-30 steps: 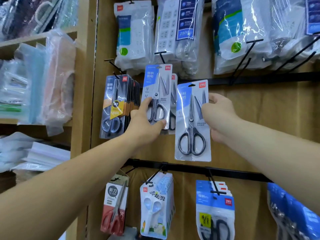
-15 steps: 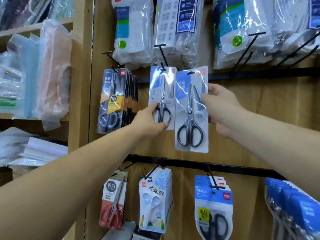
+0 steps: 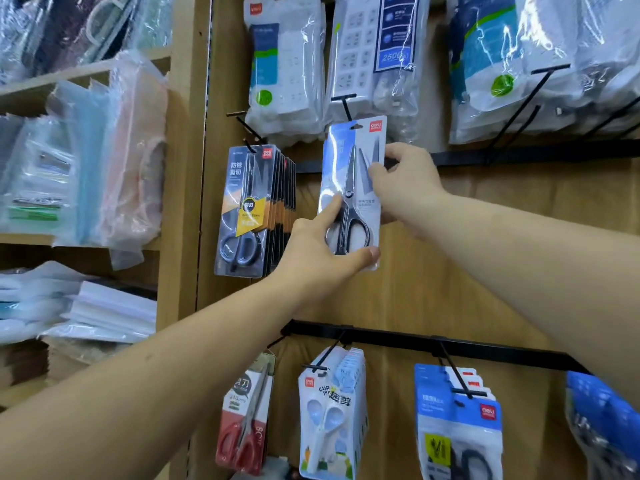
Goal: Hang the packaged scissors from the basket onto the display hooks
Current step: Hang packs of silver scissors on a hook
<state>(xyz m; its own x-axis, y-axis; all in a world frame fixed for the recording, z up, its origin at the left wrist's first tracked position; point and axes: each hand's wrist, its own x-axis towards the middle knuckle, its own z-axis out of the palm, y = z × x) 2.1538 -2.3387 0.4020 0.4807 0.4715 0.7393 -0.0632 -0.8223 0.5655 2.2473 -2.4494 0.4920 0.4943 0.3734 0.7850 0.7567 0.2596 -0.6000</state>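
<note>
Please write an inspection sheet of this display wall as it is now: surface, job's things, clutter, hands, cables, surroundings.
Surface: wooden back panel with black rails.
Job's things: blue scissors pack held up at the T-ended hook; whether it is threaded, cannot tell.
Clutter: black-yellow scissors packs hanging beside it.
Hands: left hand supports the pack's bottom; right hand grips its right edge.
Cables: nothing seen.
Surroundings: bagged power strips above; shelves of plastic-wrapped goods at left.

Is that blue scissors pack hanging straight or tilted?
Nearly upright: the blue scissors pack has its top hole at the hook, steadied by both hands.
</note>
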